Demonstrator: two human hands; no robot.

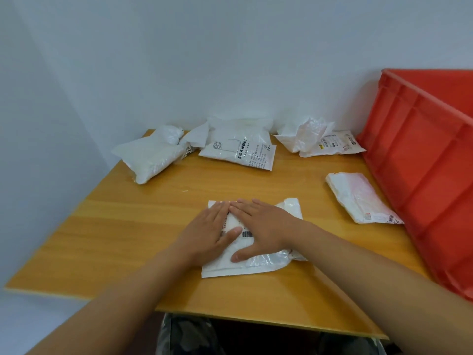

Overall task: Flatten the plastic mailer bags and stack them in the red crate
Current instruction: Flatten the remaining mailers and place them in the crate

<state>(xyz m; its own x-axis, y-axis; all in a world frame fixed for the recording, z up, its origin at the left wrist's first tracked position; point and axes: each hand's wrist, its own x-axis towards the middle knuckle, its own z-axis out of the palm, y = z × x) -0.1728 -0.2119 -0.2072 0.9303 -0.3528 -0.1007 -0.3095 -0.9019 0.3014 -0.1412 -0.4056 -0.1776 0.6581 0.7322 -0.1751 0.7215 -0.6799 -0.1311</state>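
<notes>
on the wooden table [133, 226], left hand [208, 233] and right hand [263, 226] press flat, fingers spread, on a mailer bag [258, 265]

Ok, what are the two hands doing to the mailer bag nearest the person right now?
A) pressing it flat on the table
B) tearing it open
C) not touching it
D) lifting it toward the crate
A: the left hand and right hand lie with straight fingers on the mailer bag, which rests on the wooden table.

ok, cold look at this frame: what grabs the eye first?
The red crate on the table's right edge dominates. Next, both hands pressing flat on a white mailer bag at the front centre: left hand, right hand. More crumpled white bags line the back wall.
</notes>
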